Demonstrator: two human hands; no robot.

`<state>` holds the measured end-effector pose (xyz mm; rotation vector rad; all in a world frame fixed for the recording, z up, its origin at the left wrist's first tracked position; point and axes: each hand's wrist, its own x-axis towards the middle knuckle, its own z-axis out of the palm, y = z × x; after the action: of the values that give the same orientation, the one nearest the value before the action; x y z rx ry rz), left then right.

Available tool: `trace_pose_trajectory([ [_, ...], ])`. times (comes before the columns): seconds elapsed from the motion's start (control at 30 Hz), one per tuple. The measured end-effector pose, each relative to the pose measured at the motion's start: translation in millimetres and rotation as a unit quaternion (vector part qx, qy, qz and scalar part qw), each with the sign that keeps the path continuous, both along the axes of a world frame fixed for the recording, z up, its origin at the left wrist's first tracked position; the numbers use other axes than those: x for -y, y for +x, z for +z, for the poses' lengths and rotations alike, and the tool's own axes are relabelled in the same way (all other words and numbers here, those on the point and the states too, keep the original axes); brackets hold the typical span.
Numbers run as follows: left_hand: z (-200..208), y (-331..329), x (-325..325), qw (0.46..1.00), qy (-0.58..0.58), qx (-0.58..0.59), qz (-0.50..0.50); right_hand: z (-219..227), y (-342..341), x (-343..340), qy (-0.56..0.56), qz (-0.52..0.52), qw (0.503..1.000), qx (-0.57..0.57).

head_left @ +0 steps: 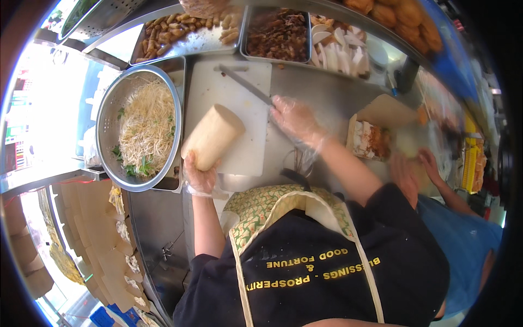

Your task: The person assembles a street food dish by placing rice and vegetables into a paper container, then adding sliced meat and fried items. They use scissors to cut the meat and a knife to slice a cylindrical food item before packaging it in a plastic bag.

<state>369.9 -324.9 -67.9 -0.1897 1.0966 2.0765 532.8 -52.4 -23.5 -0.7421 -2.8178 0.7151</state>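
Observation:
My left hand [200,174], in a clear plastic glove, is closed round the near end of a thick, pale meat roll [213,136]. The roll lies tilted over a white cutting board [229,84], its flat end facing up and right. In my gloved right hand [297,121] is a knife [248,86], its long blade pointing to the far left across the board. The blade is apart from the roll. Part of the knife's handle is hidden by my fingers.
Left of the board stands a metal colander [103,128] of bean sprouts [144,128] and green leaves. Trays of cut rolls [160,32], dark meat [278,35] and pale slices [343,49] line the back. At right, a co-worker's hands [403,174] are near an open cardboard box [384,109] of food.

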Motion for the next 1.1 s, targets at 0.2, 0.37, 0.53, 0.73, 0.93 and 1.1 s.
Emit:
trace_pose_trajectory([
  [0.2,25.0,-22.8,-30.2,0.932,-0.328,-0.091,-0.122,13.8,-5.9,38.4,-0.036,-0.062,0.997,-0.006],
  [0.37,34.5,-31.9,-26.4,0.888,-0.389,-0.101,-0.222,48.0,-6.9,67.7,-0.034,-0.029,0.999,-0.019],
  [0.53,29.5,-37.9,-27.8,0.895,-0.376,-0.095,-0.219,68.6,-11.8,81.3,-0.037,0.011,0.997,0.071],
  [0.73,39.7,-35.5,-28.8,0.895,-0.361,-0.124,-0.232,71.4,-9.6,85.3,-0.096,-0.004,0.993,0.075],
  [0.93,41.2,-30.7,-29.9,0.892,-0.352,-0.151,-0.242,37.9,-18.7,80.2,-0.129,-0.010,0.982,0.136],
  [1.1,26.3,-36.4,-27.9,0.901,-0.339,-0.101,-0.251,11.4,-30.7,70.8,-0.272,-0.049,0.952,0.135],
])
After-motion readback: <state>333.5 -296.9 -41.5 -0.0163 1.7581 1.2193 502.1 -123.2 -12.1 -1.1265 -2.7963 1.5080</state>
